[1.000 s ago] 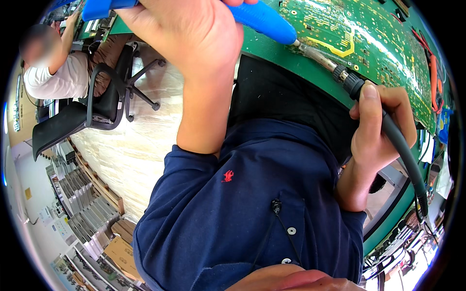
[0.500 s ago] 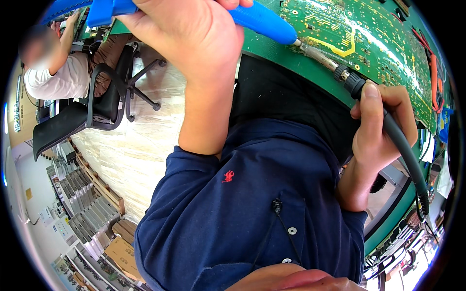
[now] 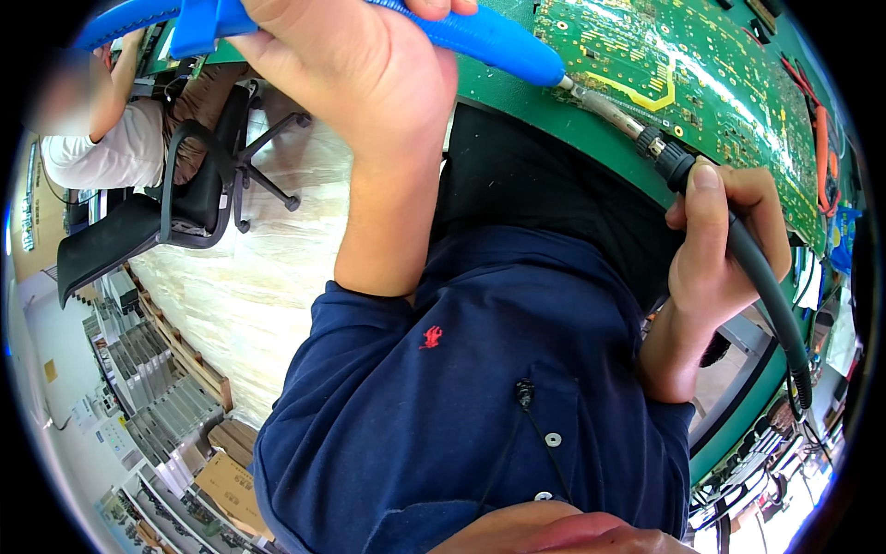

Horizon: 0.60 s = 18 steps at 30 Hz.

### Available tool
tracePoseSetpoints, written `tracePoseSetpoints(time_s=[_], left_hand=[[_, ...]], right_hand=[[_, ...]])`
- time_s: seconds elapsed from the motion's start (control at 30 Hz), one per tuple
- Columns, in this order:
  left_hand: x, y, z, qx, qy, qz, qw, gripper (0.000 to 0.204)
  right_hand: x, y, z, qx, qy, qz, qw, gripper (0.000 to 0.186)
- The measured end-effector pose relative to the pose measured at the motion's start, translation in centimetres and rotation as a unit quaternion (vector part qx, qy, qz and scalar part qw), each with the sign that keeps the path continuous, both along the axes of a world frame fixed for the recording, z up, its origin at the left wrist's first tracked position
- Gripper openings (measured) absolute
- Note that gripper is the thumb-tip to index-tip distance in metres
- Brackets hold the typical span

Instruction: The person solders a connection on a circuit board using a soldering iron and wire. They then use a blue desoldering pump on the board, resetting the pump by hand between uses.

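My left hand is closed around a long blue tool, which looks like a solder sucker, held low over the near edge of a green circuit board with gold traces. My right hand pinches the black handle of a soldering iron, whose thick cord runs down past my wrist. The iron's metal end reaches the blue tool's nozzle over the board; whether the two touch the board is too small to tell.
A co-worker in a white top sits on a black office chair at the left. Red-handled tools and cables lie on the green bench at the right edge. Stacked metal parts and a cardboard box stand lower left.
My hands and both tools hold nearly the same position. My left hand has shifted very slightly toward the upper left, and the view has moved a little.
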<state>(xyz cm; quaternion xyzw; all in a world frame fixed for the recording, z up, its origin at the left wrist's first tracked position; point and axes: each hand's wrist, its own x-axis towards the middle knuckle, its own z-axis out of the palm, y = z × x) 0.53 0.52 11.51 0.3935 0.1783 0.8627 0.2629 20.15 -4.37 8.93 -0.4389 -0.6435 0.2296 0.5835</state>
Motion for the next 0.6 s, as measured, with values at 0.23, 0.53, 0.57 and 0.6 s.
tracePoseSetpoints(time_s=[0.23, 0.53, 0.57, 0.6], left_hand=[[-6.9, -1.7, -0.4, 0.033, -0.089, -0.143, 0.985, 0.056], [-8.7, -3.4, 0.4, 0.05, -0.058, -0.026, 0.997, 0.033], [-8.8, -3.3, 0.2, 0.048, -0.052, -0.019, 0.997, 0.033], [-8.8, -3.2, 0.1, 0.046, -0.047, -0.012, 0.998, 0.033]], right_hand=[[-0.3, -0.5, 0.2, -0.012, 0.029, -0.007, 0.999, 0.01], [1.6, 0.6, -0.1, 0.046, 0.101, 0.022, 0.994, 0.015], [1.8, 0.8, -0.4, 0.052, 0.098, 0.028, 0.993, 0.016], [2.1, 1.1, -0.6, 0.058, 0.095, 0.033, 0.993, 0.017]])
